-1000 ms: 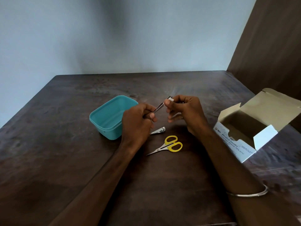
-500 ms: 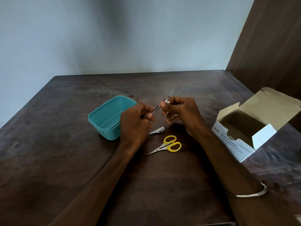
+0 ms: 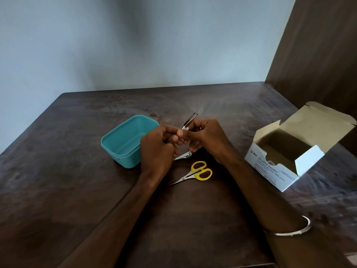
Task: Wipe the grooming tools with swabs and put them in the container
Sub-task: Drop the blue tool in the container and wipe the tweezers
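Your right hand (image 3: 207,141) slid the swab (image 3: 185,128) down the tweezers (image 3: 190,120) toward your left hand (image 3: 157,149) — both still pinching, tip now bare. Nearly ready for the tub (image 3: 117,151) just left.

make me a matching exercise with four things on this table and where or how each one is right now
Things:
1. tweezers
2. scissors
3. teal container
4. swab box

States:
A. flaps open, at the right side of the table
B. lying flat on the table, yellow handles, nearest the person of the loose tools
C. held up off the table between both hands
D. open-topped, nothing visible inside, left of the hands

Pairs: 1-C, 2-B, 3-D, 4-A
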